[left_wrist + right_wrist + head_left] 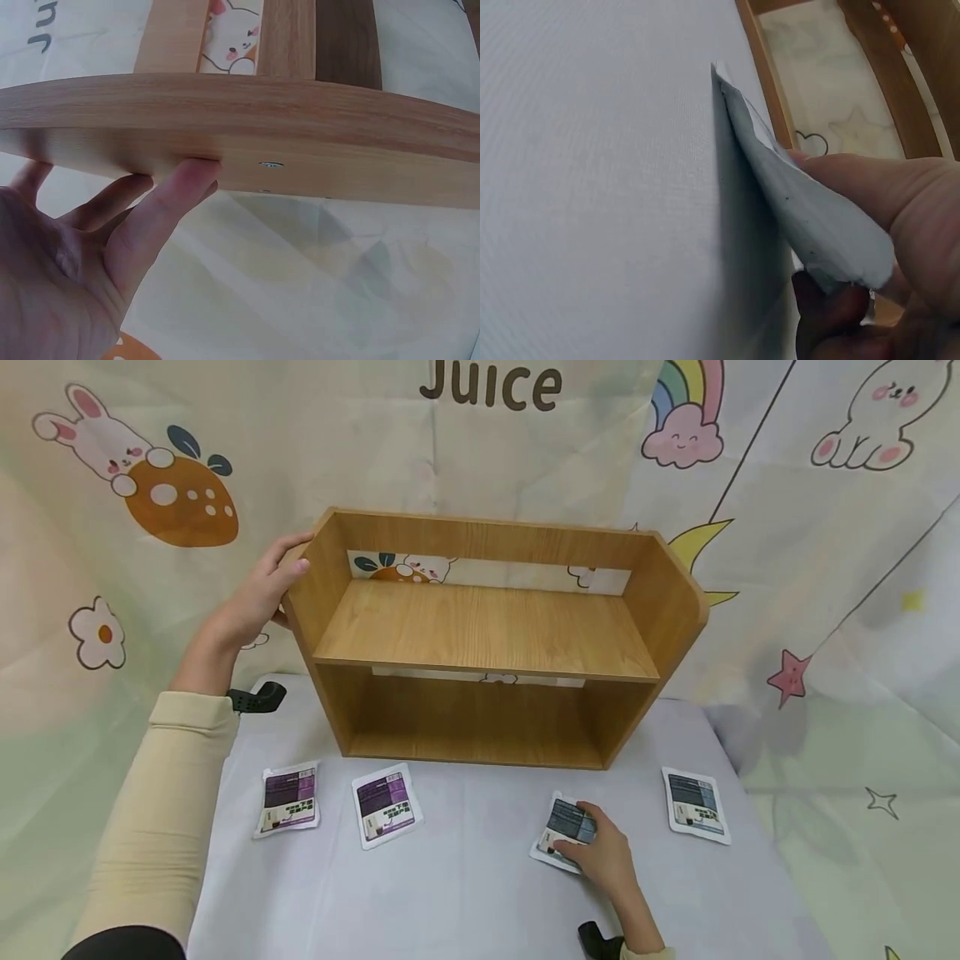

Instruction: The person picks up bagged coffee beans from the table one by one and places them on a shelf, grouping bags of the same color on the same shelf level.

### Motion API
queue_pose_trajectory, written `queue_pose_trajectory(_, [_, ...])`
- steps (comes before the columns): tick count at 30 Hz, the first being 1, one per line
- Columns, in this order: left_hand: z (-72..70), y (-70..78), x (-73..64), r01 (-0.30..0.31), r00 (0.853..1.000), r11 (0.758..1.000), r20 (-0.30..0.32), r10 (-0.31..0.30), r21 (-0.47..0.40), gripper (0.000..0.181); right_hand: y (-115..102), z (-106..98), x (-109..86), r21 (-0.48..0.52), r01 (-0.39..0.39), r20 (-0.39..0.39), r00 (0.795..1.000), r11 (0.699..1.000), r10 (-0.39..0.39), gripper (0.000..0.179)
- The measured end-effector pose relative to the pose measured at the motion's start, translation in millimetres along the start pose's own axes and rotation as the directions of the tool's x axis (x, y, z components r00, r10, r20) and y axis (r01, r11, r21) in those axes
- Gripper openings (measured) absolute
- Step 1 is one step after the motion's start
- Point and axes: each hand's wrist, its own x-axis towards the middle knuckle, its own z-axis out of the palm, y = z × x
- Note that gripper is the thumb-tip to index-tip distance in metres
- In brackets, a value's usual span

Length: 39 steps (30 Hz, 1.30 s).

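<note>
My left hand (264, 583) touches the left side panel of a two-tier wooden shelf (480, 631). In the left wrist view the fingertips press the outer face of that side panel (360, 176), with fingers fairly straight. At the front right, my right hand (603, 856) pinches a flat white packet (558, 852) with a teal-grey label between thumb and fingers. The right wrist view shows the packet (817, 217) edge-on, tilted up from the white tabletop, thumb on one face and fingers curled under its lower end.
Two white packets with purple labels lie at left, an outer packet (288, 799) and an inner packet (386, 806). Another teal-labelled packet (696, 806) lies at the right. Behind the shelf hangs a printed cloth backdrop (315, 435). The white tablecloth (450, 893) covers the table.
</note>
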Motion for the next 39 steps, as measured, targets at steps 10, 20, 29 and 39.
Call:
queue_pose_trajectory(10, [5.0,-6.6,-0.5,-0.014,1.0,1.0,-0.007,0.014,0.023,0.056,4,10,2.6,0.123,0.051,-0.013,0.999,0.991,-0.05,0.068])
queue_pose_trajectory(20, [-3.4,-4.4,-2.0,-0.049,0.998,0.999,-0.031,0.049,0.012,0.055,-23,-1,16.2,0.254,0.107,-0.023,0.994,0.961,-0.105,0.068])
queue_pose_trajectory(29, [-3.0,-5.0,-6.5,-0.059,0.997,0.998,-0.038,0.06,0.017,0.053,-53,-18,22.9,0.276,0.11,0.006,0.993,0.955,-0.116,0.068])
queue_pose_trajectory(39, [3.6,-3.3,-1.3,-0.07,0.997,0.997,-0.025,0.071,0.025,0.054,-89,-45,26.2,0.373,0.151,0.026,0.985,0.916,-0.173,0.071])
